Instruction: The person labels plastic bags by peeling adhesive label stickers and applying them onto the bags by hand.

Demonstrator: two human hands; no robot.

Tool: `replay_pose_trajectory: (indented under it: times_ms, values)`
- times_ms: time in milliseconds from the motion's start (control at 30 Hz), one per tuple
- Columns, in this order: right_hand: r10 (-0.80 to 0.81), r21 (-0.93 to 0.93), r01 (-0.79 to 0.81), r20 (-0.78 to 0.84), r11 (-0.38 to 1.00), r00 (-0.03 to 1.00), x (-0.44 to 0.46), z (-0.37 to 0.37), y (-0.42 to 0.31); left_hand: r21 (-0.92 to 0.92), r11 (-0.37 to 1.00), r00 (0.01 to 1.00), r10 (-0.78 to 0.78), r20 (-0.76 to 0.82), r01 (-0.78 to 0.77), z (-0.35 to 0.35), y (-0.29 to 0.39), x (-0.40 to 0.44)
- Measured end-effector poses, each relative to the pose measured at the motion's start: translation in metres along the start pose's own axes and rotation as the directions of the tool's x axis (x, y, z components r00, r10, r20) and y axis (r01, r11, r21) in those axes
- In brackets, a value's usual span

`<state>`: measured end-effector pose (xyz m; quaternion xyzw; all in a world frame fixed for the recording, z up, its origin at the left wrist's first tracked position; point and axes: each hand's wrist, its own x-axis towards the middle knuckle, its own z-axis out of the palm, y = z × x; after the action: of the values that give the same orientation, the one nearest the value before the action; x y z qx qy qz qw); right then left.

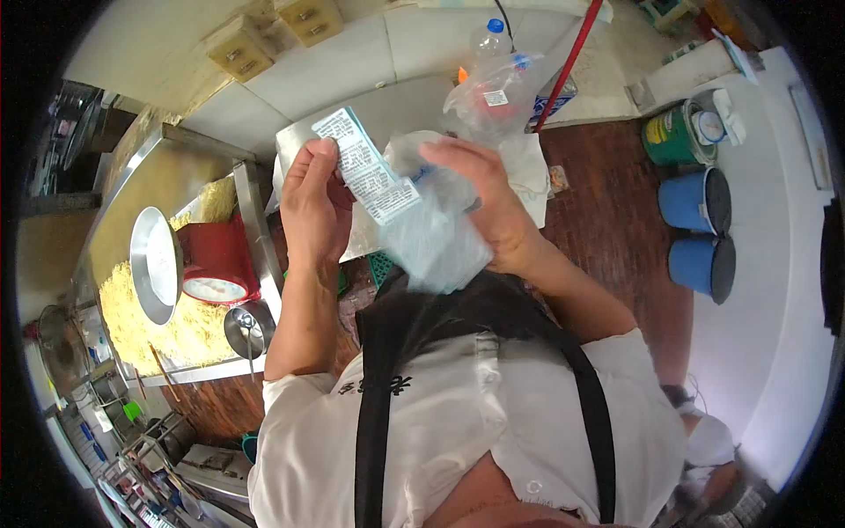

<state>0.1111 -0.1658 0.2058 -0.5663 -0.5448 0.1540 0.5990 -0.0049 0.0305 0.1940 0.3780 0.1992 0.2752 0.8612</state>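
Note:
Printed paper labels (pixel 365 172), white with small text and a blue edge, are pinched between the thumb and fingers of my left hand (pixel 310 198). Below them hangs a pale, translucent plastic bag (pixel 433 242), blurred by motion, in front of my black apron. My right hand (pixel 493 194) is raised at the right of the bag, its fingers apart and blurred; the bag touches or lies close to its palm. Whether that hand grips part of the bag cannot be told. Behind both hands is a light metal table (pixel 299 132).
At left, yellow noodles (pixel 132 317) fill a steel-edged counter holding a red scale (pixel 220 264) with a metal pan (pixel 158 264). A clear bag (pixel 497 101) and bottle (pixel 493 40) stand behind. Blue buckets (pixel 691 202) line the right wall. Another person (pixel 709 449) is at lower right.

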Motion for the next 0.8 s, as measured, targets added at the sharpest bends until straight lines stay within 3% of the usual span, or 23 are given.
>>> replay_pose_trajectory:
  times_ms: [67,167,233,300,333,433,567,600,700,800]
  values:
    - [-0.189,-0.253,0.239,0.205,0.938,0.960,-0.001,-0.004,0.015,-0.002,1.000,0.999,0.025,-0.043,-0.025,-0.010,-0.004,0.006]
    - [-0.116,-0.180,0.161,0.238,0.970,0.964,-0.001,-0.003,0.015,-0.044,0.996,0.995,0.081,0.053,-0.078,-0.009,-0.005,0.004]
    - [0.157,0.148,-0.174,0.120,0.974,0.980,-0.002,0.001,0.011,0.030,0.987,0.988,0.156,-0.003,-0.156,-0.001,-0.009,0.006]
    - [0.442,0.481,-0.429,0.092,0.765,0.892,-0.002,0.008,0.004,0.078,0.978,0.980,0.196,-0.029,-0.193,0.006,-0.010,0.007]
    - [0.398,0.307,-0.379,0.000,0.873,0.917,0.002,0.015,0.000,0.086,0.977,0.979,0.199,-0.031,-0.196,0.009,-0.010,0.007]
    - [0.394,0.164,-0.411,0.129,0.897,0.910,0.010,0.025,0.003,0.077,0.971,0.973,0.228,-0.039,-0.225,0.024,-0.008,0.006]
    - [0.474,0.104,-0.479,0.071,0.872,0.878,0.017,0.026,0.021,0.042,0.967,0.968,0.251,0.006,-0.252,0.015,-0.003,0.013]
    - [0.488,0.015,-0.489,0.022,0.872,0.872,0.023,0.023,0.017,0.047,0.964,0.965,0.261,0.021,-0.262,0.022,0.003,0.011]
    - [0.404,0.110,-0.401,-0.013,0.910,0.914,0.029,0.021,0.035,-0.017,0.954,0.941,0.298,0.159,-0.299,0.008,0.016,0.022]
    - [0.522,0.083,-0.520,-0.002,0.850,0.853,0.036,0.011,0.034,0.123,0.870,0.876,0.460,0.146,-0.477,0.002,0.037,0.032]
